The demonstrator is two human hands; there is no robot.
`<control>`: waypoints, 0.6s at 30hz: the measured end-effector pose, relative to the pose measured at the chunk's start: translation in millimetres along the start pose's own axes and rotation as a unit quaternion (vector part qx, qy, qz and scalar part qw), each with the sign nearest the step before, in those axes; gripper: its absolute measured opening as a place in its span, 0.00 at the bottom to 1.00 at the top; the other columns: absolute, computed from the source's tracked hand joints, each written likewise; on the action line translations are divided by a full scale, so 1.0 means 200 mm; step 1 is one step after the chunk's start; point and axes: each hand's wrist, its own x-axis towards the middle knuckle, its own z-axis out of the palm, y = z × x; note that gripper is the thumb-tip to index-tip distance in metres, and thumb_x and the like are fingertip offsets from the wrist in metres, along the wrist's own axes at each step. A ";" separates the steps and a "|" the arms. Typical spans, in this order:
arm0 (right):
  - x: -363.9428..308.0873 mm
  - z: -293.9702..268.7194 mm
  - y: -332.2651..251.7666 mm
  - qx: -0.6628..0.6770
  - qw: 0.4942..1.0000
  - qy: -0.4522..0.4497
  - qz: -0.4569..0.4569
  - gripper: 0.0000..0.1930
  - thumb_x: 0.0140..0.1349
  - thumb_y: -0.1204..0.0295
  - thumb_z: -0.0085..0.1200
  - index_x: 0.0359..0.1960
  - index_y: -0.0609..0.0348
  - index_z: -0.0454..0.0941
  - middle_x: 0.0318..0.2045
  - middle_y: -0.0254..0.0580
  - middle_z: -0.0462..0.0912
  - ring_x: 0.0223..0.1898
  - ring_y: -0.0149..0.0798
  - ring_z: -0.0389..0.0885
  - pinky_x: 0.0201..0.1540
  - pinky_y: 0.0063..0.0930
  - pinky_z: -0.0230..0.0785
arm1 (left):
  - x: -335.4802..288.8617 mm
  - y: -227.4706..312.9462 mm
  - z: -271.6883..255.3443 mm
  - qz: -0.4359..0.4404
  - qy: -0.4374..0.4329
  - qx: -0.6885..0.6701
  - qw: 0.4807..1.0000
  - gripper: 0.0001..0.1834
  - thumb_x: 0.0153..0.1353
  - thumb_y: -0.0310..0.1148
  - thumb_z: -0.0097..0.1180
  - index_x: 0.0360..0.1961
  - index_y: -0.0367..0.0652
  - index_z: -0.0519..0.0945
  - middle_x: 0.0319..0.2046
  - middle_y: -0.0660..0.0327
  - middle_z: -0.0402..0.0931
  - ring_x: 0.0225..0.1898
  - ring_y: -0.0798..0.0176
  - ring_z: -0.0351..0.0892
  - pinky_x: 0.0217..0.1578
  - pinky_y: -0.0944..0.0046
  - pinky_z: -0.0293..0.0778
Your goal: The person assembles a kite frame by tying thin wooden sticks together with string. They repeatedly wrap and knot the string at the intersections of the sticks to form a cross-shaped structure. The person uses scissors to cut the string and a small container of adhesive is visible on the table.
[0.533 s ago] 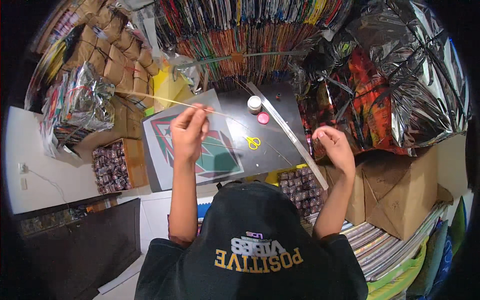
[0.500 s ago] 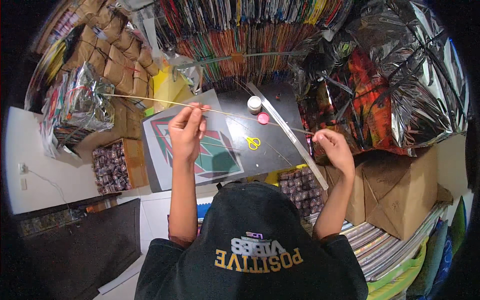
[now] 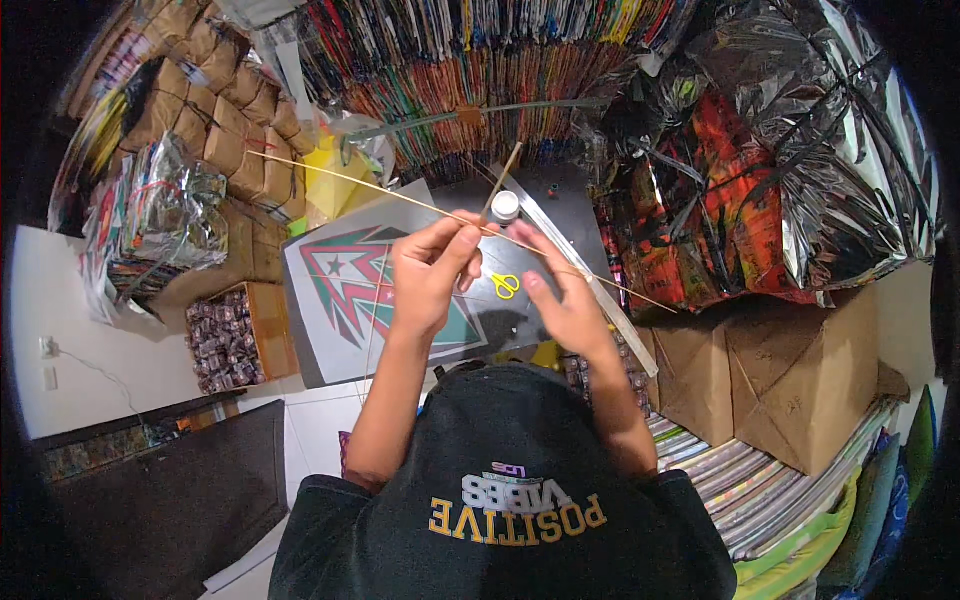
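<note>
Left hand point(image 3: 425, 275) pinched on long thin pale bamboo stick point(image 3: 350, 185), held slanted above grey sheet with red-and-green printed kite shape point(image 3: 335, 300). Right hand point(image 3: 565, 305), well apart half a second before, brought in beside left; grip on stick hidden, cannot tell. Yellow scissors point(image 3: 506, 285) lying between hands. Probably regripping nearer mid-stick.

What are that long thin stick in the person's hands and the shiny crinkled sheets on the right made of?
The thin stick, pinched by the left hand with the right hand beside it, looks like split bamboo or wood: pale tan, matte, very slender. The crinkled sheets look like metallic foil or metallised plastic film: silver, mirror-glossy, sharply creased.
</note>
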 end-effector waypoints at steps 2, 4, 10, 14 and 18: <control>-0.01 0.03 -0.01 0.102 0.993 -0.032 0.053 0.21 0.71 0.73 0.48 0.65 0.63 0.69 0.47 0.39 0.77 0.47 0.29 0.73 0.53 0.26 0.65 | 0.00 0.01 0.00 0.012 0.023 0.009 1.000 0.12 0.67 0.32 0.61 0.47 0.34 0.81 0.40 0.54 0.85 0.22 0.76 0.71 0.17 0.76 0.62; -0.01 0.05 -0.04 0.163 0.981 -0.028 0.107 0.18 0.73 0.73 0.47 0.62 0.63 0.71 0.38 0.31 0.74 0.37 0.23 0.70 0.45 0.19 0.65 | 0.02 0.02 -0.01 0.022 0.055 0.015 0.998 0.12 0.67 0.31 0.61 0.47 0.34 0.81 0.40 0.55 0.85 0.22 0.76 0.72 0.18 0.76 0.63; -0.03 0.11 -0.15 0.133 0.978 0.006 0.160 0.12 0.74 0.74 0.47 0.52 0.65 0.78 0.31 0.26 0.74 0.31 0.18 0.67 0.36 0.13 0.62 | 0.03 0.01 -0.06 0.033 0.092 0.053 0.994 0.11 0.67 0.30 0.60 0.46 0.34 0.82 0.39 0.56 0.85 0.23 0.76 0.72 0.19 0.76 0.64; -0.06 0.14 -0.18 0.196 0.966 -0.034 0.165 0.10 0.73 0.75 0.48 0.48 0.67 0.79 0.35 0.29 0.80 0.33 0.15 0.72 0.34 0.11 0.62 | 0.04 -0.03 -0.06 0.021 0.062 0.123 0.990 0.10 0.67 0.30 0.60 0.45 0.33 0.84 0.37 0.60 0.85 0.25 0.77 0.74 0.21 0.76 0.66; -0.04 0.08 -0.29 0.272 0.937 -0.024 0.219 0.10 0.73 0.72 0.48 0.46 0.66 0.79 0.28 0.25 0.77 0.22 0.14 0.65 0.22 0.12 0.54 | 0.01 -0.10 -0.05 0.026 -0.019 0.189 0.981 0.09 0.66 0.27 0.60 0.42 0.32 0.86 0.35 0.62 0.85 0.26 0.76 0.75 0.24 0.75 0.69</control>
